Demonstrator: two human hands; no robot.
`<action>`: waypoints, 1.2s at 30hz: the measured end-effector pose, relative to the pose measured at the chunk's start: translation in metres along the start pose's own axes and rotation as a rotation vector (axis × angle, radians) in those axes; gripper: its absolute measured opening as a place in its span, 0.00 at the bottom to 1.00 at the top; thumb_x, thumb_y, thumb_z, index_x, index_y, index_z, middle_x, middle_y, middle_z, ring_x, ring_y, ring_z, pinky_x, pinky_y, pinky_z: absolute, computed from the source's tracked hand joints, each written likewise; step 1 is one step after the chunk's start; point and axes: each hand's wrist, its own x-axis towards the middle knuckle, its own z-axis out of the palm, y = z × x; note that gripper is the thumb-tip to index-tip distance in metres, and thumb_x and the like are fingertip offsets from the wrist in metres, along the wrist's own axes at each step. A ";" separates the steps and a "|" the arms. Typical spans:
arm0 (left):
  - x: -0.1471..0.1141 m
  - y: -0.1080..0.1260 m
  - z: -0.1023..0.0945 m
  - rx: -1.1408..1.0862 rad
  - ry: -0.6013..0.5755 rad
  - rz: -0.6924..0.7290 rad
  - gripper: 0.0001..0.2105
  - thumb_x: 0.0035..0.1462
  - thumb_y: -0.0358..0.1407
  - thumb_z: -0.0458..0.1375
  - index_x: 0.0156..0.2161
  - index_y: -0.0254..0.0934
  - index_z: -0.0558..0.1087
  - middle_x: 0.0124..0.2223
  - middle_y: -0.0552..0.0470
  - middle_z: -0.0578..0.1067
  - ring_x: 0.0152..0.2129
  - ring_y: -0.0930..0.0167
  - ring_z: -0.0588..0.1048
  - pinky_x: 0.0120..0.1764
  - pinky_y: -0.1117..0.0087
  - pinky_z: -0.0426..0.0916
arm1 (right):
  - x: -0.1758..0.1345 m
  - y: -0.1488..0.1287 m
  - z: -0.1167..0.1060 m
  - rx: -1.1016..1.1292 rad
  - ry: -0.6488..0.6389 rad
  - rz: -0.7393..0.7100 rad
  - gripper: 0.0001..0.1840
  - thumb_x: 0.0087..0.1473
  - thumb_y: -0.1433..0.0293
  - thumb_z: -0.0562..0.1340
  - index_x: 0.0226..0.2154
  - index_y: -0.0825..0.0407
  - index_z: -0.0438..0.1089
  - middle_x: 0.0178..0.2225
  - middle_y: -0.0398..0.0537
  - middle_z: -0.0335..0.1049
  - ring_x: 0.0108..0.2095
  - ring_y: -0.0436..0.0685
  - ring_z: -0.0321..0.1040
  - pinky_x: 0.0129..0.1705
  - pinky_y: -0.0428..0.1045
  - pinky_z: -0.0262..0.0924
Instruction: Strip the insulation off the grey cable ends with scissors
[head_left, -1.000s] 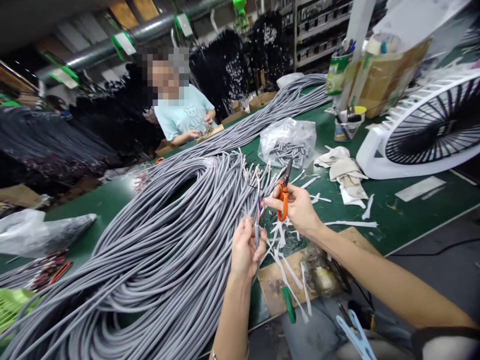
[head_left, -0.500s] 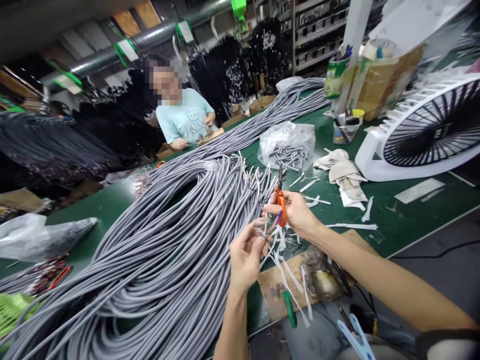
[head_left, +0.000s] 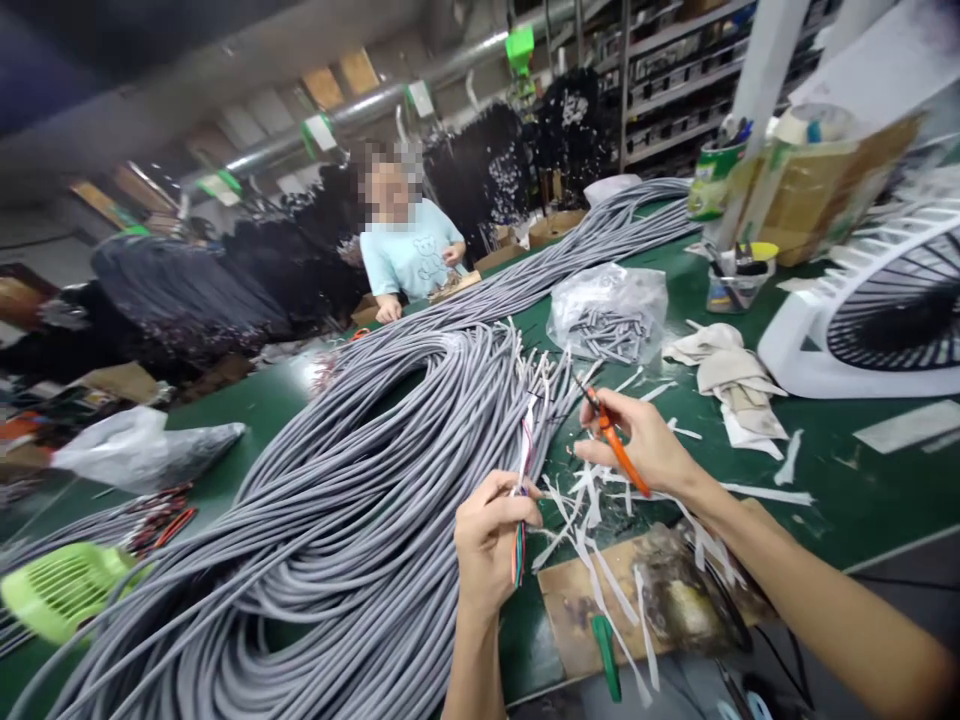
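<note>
My left hand (head_left: 489, 535) is closed on the end of a cable, pinching it between thumb and fingers. Thin coloured wires (head_left: 519, 558), red, green and dark, hang below the grip, and a white strip (head_left: 526, 435) stands up above it. In my right hand (head_left: 651, 440) are orange-handled snips (head_left: 619, 452), their dark tips pointing up and left toward the cable ends. Under and beside both hands lies a large coil of grey cables (head_left: 360, 490), with pale stripped ends near the snips. Several white strips (head_left: 611, 580) are scattered below my right hand.
A clear bag of short grey pieces (head_left: 611, 320), crumpled cloth (head_left: 731, 370) and a white fan (head_left: 862, 320) stand on the green table (head_left: 832, 490). A stained board (head_left: 570, 610) lies at the near edge. Across the table sits a person (head_left: 416, 245). A green fan-like thing (head_left: 67, 590) is at left.
My hands have moved apart: the right hand drew away to the right with the snips. The coloured wires now hang plainly below my left hand. The view has shifted left.
</note>
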 end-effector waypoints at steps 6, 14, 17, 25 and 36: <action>0.001 0.003 0.003 0.269 -0.114 0.067 0.16 0.53 0.21 0.48 0.32 0.40 0.75 0.33 0.50 0.70 0.29 0.74 0.70 0.30 0.73 0.64 | -0.009 -0.013 0.018 0.304 -0.125 0.019 0.12 0.42 0.67 0.65 0.24 0.53 0.61 0.24 0.40 0.61 0.26 0.48 0.60 0.30 0.44 0.58; -0.001 0.001 0.013 0.186 0.009 0.019 0.15 0.48 0.21 0.56 0.40 0.39 0.74 0.33 0.51 0.76 0.29 0.73 0.73 0.32 0.73 0.68 | -0.014 -0.018 0.025 0.478 -0.087 0.032 0.13 0.39 0.70 0.67 0.23 0.52 0.60 0.24 0.40 0.62 0.25 0.48 0.61 0.28 0.44 0.59; -0.003 0.002 0.018 0.091 0.109 -0.082 0.11 0.50 0.23 0.56 0.36 0.39 0.76 0.27 0.53 0.76 0.20 0.76 0.72 0.23 0.77 0.67 | -0.015 -0.015 0.025 0.517 -0.106 0.020 0.12 0.40 0.71 0.66 0.23 0.52 0.61 0.25 0.41 0.63 0.26 0.48 0.62 0.29 0.44 0.60; 0.000 0.005 0.029 0.075 0.353 -0.321 0.04 0.47 0.30 0.60 0.30 0.33 0.76 0.19 0.55 0.74 0.13 0.76 0.70 0.17 0.78 0.66 | -0.023 -0.023 0.019 0.322 -0.173 -0.156 0.12 0.40 0.74 0.66 0.29 0.52 0.63 0.29 0.44 0.66 0.30 0.51 0.65 0.35 0.47 0.62; 0.006 0.001 0.031 -0.283 0.468 -0.592 0.14 0.55 0.45 0.50 0.27 0.36 0.59 0.18 0.61 0.67 0.04 0.81 0.62 0.07 0.82 0.53 | -0.022 -0.019 0.026 0.396 -0.069 -0.158 0.12 0.40 0.70 0.68 0.21 0.52 0.62 0.23 0.42 0.68 0.29 0.52 0.68 0.40 0.50 0.65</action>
